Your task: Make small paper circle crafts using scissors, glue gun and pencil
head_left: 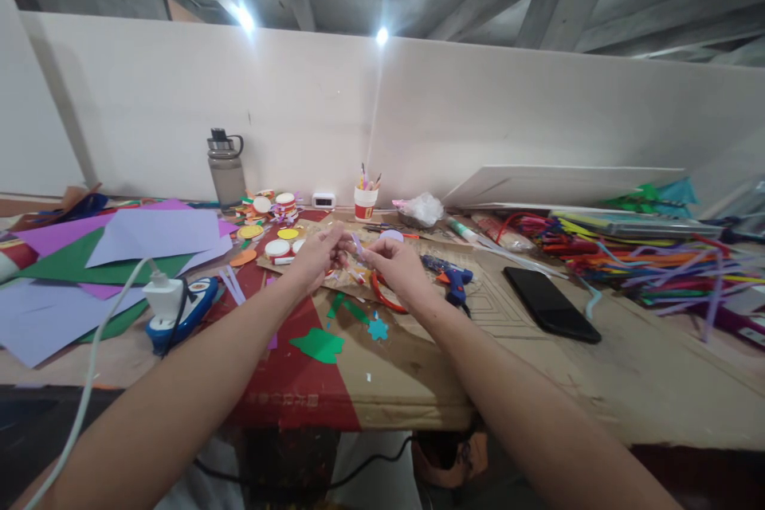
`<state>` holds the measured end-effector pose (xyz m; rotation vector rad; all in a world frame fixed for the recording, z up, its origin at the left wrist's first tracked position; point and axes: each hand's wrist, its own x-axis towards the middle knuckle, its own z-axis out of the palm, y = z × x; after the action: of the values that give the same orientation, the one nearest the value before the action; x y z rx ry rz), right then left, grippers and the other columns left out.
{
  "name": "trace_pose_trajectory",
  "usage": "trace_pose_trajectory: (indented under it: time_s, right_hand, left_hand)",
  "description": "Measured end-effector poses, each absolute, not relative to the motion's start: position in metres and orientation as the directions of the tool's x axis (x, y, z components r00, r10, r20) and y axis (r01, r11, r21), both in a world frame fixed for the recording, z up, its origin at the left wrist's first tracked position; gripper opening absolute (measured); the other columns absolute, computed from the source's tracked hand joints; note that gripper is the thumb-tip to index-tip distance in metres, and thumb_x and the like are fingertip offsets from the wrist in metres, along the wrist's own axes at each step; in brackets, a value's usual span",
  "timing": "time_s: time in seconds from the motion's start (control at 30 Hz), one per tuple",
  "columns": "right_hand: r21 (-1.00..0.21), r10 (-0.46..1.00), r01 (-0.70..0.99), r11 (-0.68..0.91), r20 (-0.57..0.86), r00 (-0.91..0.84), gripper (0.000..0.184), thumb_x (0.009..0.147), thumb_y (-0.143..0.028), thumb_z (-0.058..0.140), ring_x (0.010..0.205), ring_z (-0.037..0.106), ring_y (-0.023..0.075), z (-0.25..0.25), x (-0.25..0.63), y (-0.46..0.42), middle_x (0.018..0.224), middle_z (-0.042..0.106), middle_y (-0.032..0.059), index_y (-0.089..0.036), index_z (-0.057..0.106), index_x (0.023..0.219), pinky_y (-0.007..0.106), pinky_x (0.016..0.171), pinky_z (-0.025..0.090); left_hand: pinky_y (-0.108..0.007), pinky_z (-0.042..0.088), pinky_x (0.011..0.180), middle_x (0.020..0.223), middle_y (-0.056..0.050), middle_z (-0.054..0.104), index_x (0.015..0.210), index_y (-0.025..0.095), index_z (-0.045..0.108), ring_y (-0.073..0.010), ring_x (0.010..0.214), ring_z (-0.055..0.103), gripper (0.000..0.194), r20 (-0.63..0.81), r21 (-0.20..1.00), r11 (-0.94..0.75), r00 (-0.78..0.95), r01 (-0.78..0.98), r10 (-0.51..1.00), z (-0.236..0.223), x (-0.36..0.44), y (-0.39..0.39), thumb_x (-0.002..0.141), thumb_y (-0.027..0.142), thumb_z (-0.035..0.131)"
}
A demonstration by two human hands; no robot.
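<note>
Both of my hands meet above the middle of the cardboard-covered table. My right hand point(394, 261) pinches a small light-purple paper strip point(357, 242) between thumb and fingers. Close beside it, my left hand point(323, 259) has its fingers curled together at the strip's other side; what they grip is too small to make out. Under and behind the hands lie white round drum-like pieces point(278, 249) and a red ring point(387, 295). Nearer me are a green paper scrap point(319, 344) and a blue flower-shaped cutout point(377, 327).
A blue glue gun point(457, 283) and black phone point(550, 303) lie right, before a pile of colourful pipe cleaners point(645, 255). Left are paper sheets point(152, 235) and a power strip point(182, 319) with a white cable. A bottle point(225, 175) and pencil cup point(366, 202) stand behind.
</note>
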<state>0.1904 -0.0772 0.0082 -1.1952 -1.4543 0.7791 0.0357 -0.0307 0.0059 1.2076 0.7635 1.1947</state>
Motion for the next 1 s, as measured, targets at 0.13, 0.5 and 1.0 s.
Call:
trace_pose_trajectory:
  time_s: [0.13,0.5,1.0]
  right_hand:
    - [-0.894,0.934,0.312,0.323,0.354,0.047,0.024,0.072,-0.039,0.067,0.058,0.05,0.0127,0.0063,0.1912,-0.0754,0.063,0.059,0.0002,-0.018,0.06,0.064,0.026,0.057,0.038]
    - [-0.833,0.906,0.398,0.383,0.423,0.012,0.014,0.078,-0.03,0.062,0.063,0.056,0.0152,0.0079,0.1906,-0.0785,0.069,0.064,0.0022,-0.018,0.061,0.07,0.028,0.062,0.042]
    - [-0.846,0.915,0.404,0.348,0.4,0.049,0.021,0.075,-0.036,0.065,0.06,0.052,0.0135,0.0088,0.1908,-0.0775,0.065,0.061,0.0004,-0.018,0.061,0.067,0.026,0.059,0.038]
  left_hand:
    - [-0.021,0.035,0.045,0.069,-0.001,0.064,0.077,0.015,0.062,-0.0071,0.048,0.049,0.044,0.188,0.975,-0.147,0.263,-0.167,0.946,0.0032,0.0356,-0.0308,0.067,0.056,0.073]
    - [-0.02,0.035,0.048,0.063,0.003,0.058,0.072,0.015,0.063,-0.006,0.05,0.046,0.03,0.206,0.975,-0.178,0.25,-0.131,0.946,0.0015,0.0364,-0.034,0.064,0.039,0.078]
    - [-0.022,0.038,0.05,0.068,-0.003,0.061,0.073,0.014,0.063,-0.0081,0.052,0.05,0.047,0.196,0.956,-0.102,0.338,-0.274,0.92,0.0032,0.0406,-0.0355,0.067,0.06,0.071]
